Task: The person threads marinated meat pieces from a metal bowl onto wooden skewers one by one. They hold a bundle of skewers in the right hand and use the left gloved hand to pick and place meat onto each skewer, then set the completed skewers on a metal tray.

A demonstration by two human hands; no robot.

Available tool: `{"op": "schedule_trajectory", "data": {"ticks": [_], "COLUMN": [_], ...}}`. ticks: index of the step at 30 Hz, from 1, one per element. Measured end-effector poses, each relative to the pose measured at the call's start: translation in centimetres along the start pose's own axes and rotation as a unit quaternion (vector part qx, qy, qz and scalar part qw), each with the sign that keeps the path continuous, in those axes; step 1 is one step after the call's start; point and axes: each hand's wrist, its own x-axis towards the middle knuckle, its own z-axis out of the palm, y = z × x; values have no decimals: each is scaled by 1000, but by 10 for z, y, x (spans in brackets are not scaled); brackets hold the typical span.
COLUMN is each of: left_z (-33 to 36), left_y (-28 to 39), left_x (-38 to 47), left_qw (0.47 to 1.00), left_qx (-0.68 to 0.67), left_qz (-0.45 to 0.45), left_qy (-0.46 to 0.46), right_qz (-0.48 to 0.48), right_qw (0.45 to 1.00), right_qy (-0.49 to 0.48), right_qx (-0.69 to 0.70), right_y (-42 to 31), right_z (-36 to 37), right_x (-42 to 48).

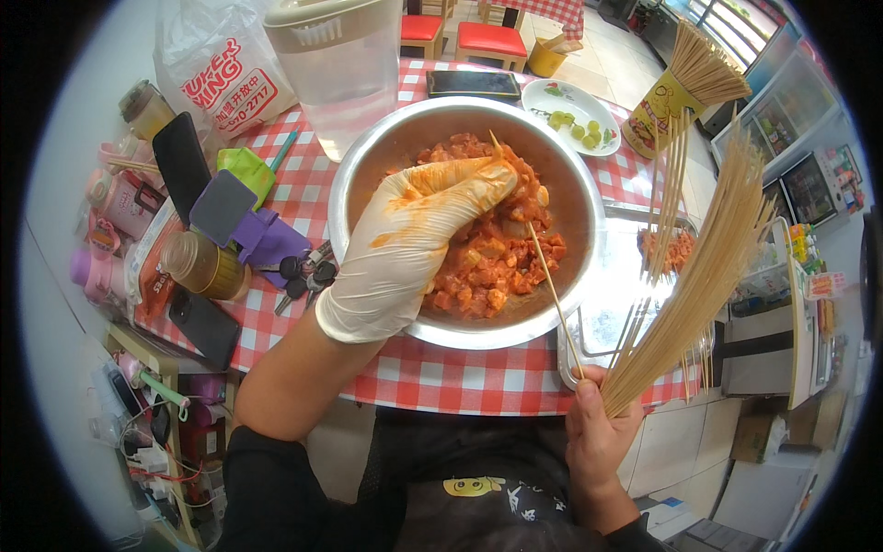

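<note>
My left hand [428,241], in a sauce-stained white glove, is over a metal bowl [467,338] of red marinated meat pieces [493,276]. Its fingers are pinched together against some meat, and a pale pointed tip shows above the fingertips. My bare right hand [603,421] grips a thick bundle of thin wooden skewers [697,276] by the lower ends. Between its thumb and finger is one separate skewer [552,286], which slants up to the meat beside my left hand. Right of the bowl lies a metal tray [600,328] with skewered meat [667,250] at its far end.
Behind the bowl stand a plastic pitcher [345,83], a phone [473,84], a plate [579,96] of green grapes and a tub [662,114] of skewers. Keys [307,272], a purple phone stand [265,238], a jar [203,265] and several bottles crowd the left of the checked table.
</note>
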Motion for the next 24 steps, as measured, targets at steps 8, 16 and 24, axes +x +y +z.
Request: {"op": "schedule_trajectory", "data": {"ticks": [8,16,24], "left_z": [4,-1,-4], "left_y": [5,3,6], "left_x": [4,9,14], "left_qw": [996,1000,998], "left_qx": [-64,3,-57], "left_qz": [-64,-6,-9], "left_qy": [28,27,1], "right_qz": [8,27,33], "right_qw": [999,998,999], "right_qy": [31,28,1], "right_qx": [18,49,16], "right_y": [-2,-1,-2], "right_z": [6,-13,-29], "right_x": [15,15,12]}}
